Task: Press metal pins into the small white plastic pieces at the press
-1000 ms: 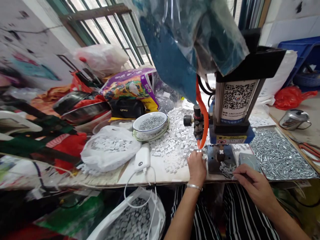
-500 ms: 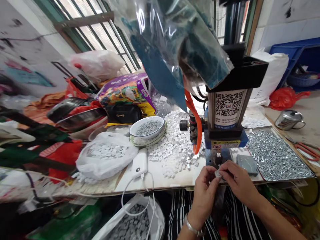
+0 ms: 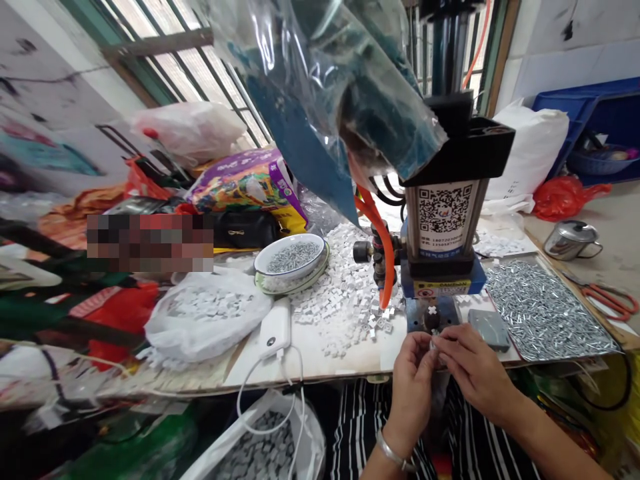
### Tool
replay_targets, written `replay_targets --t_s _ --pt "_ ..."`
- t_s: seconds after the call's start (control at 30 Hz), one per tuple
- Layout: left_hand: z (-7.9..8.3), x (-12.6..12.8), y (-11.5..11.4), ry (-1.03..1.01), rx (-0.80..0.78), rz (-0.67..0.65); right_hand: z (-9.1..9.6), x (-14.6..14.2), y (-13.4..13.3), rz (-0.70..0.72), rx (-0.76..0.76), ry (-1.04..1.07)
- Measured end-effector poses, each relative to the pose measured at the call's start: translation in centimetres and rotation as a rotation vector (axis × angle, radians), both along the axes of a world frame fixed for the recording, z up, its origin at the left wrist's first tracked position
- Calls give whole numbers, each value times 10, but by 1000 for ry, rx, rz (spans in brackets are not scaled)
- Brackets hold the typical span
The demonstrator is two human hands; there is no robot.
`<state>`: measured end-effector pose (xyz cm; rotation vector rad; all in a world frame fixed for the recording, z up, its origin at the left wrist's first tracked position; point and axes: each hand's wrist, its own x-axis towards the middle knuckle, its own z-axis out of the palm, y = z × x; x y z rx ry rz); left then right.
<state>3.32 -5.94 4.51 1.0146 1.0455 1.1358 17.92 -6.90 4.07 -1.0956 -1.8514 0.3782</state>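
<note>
At the table's front edge my left hand (image 3: pixel 414 373) and my right hand (image 3: pixel 470 367) meet, fingertips pinched together. Between them is a small pale piece (image 3: pixel 434 343), mostly hidden by the fingers; its kind is unclear. Directly behind stands a bench press (image 3: pixel 443 267) with a QR-code label, and a white cross-shaped piece (image 3: pixel 433 311) shows on its base. To the left of the press lies a heap of small white plastic pieces (image 3: pixel 335 280). Right of the hands a grey block (image 3: pixel 489 330) sits beside a tray full of small metal pins (image 3: pixel 550 313).
An enamel bowl of metal pins (image 3: pixel 291 257), a white bag of plastic pieces (image 3: pixel 210 310) and a power bank (image 3: pixel 275 327) with a cable lie left. Scissors (image 3: pixel 607 297) and a metal pot (image 3: pixel 571 240) are right. Below the edge hangs a bag of grey pieces (image 3: pixel 267 447).
The view has shifted slightly, so the scene appears a little further left. My hands stay together; the right fingers have closed further over the pale piece, which shows less now.
</note>
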Motion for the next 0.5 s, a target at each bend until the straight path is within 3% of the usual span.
replay_targets --t_s 0.1,0.17,0.23,0.33,0.4,0.5 --pt "-1 1 0 -11 -38 -29 -6 4 -1 1 -24 51" --pt "-1 0 5 28 -19 -69 -7 8 2 10 -117 117" --pt "0 -2 16 136 68 -55 -7 14 8 -8 -246 183" --pt "-1 -3 42 334 267 79 -6 19 25 -113 -388 310" --pt "-6 0 60 394 358 89 -7 19 38 -170 -412 384" --pt "-19 6 77 348 330 -16 -11 14 56 -220 -371 399"
